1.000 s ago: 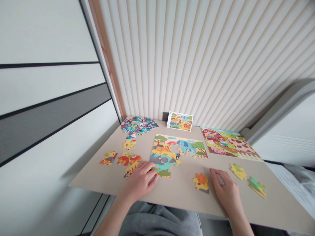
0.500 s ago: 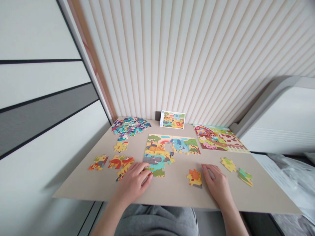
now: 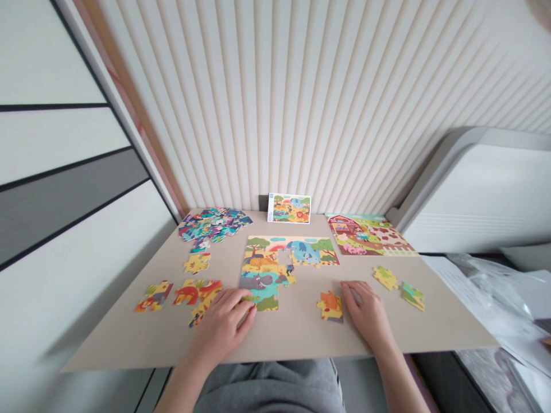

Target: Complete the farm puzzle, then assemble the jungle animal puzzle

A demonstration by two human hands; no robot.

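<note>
My left hand (image 3: pixel 226 321) lies palm down at the lower left corner of a half-built animal jigsaw puzzle (image 3: pixel 262 281). Its thumb is apart from its lightly bent fingers, which cover part of that corner. A joined group of orange and yellow puzzle pieces (image 3: pixel 206 291) shows just left of this hand, partly hidden by it. My right hand (image 3: pixel 365 310) rests on the table with fingers loosely stretched and nothing visible in it. Close to its left is an orange and yellow puzzle piece cluster (image 3: pixel 330 305). A gap shows in the puzzle's upper middle.
A picture card (image 3: pixel 289 208) leans at the back. A pile of purple and teal pieces (image 3: pixel 213 223) lies back left, a farm puzzle (image 3: pixel 370 235) back right. Loose are a lion piece (image 3: pixel 154 296), a yellow piece (image 3: pixel 197 263) and green-yellow pieces (image 3: pixel 385 277) on the table (image 3: pixel 297 338).
The camera view has shifted, so the table and everything on it appear farther left. Both hands stay in about the same places relative to the pieces.
</note>
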